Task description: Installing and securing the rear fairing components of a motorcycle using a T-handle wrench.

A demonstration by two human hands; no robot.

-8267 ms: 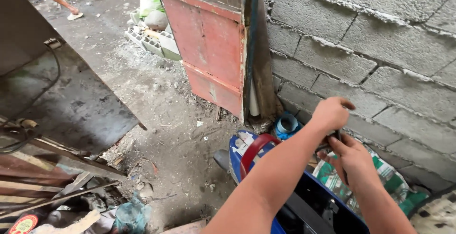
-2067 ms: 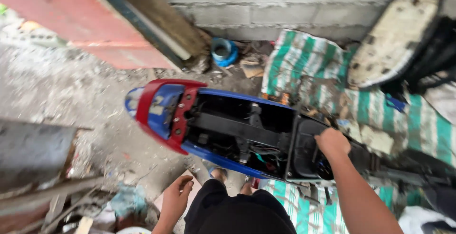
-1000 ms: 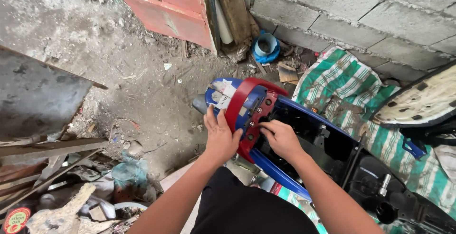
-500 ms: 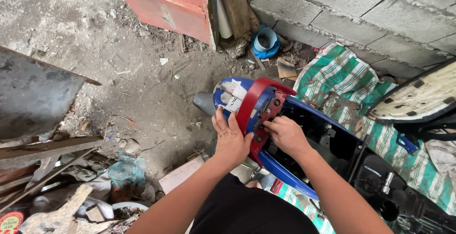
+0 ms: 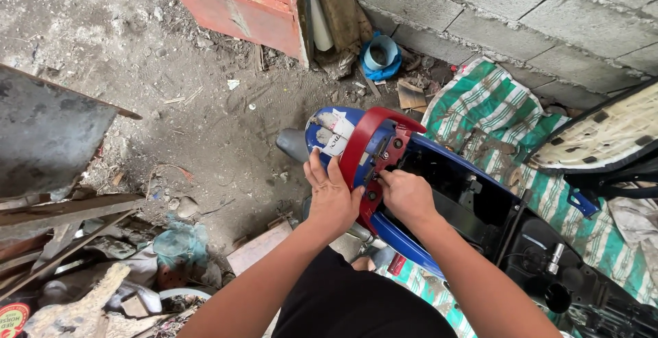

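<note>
My left hand (image 5: 334, 197) grasps the red rail (image 5: 362, 147) of the blue scooter tail (image 5: 384, 166); my right hand (image 5: 406, 194) fingers, curled beside it, hide their contact. Both hands sit slightly lower than half a second ago.

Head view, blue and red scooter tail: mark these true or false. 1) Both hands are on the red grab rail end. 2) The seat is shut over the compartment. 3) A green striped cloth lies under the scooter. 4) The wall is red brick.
1) True: the left hand and right hand both rest at the red curved grab rail of the blue scooter tail.
2) False: the padded seat is raised, and the black compartment is open.
3) True: the green striped cloth lies beneath.
4) False: it is a grey concrete block wall.
</note>
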